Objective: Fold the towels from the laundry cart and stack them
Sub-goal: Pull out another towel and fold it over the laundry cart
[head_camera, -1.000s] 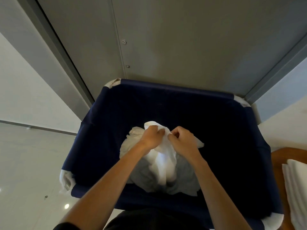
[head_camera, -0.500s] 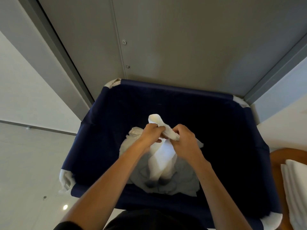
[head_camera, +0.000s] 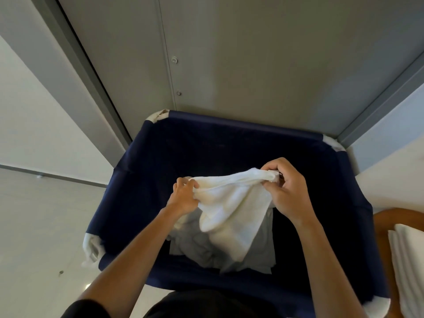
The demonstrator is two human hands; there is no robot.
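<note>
Left hand (head_camera: 183,198), right hand (head_camera: 286,191): towel (head_camera: 231,203) between

We lose the stack of folded towels (head_camera: 409,260) and the wooden surface (head_camera: 385,228) under it at the right edge. The held towel (head_camera: 234,203) covers much of the pile (head_camera: 195,245) in the laundry cart (head_camera: 241,122), so we can't count pieces; the cart's near rim hides behind the dark top (head_camera: 206,305).

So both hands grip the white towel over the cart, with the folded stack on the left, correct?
No: the head view shows the folded stack on the right. Left hand and right hand do grip the white towel over the cart.
</note>
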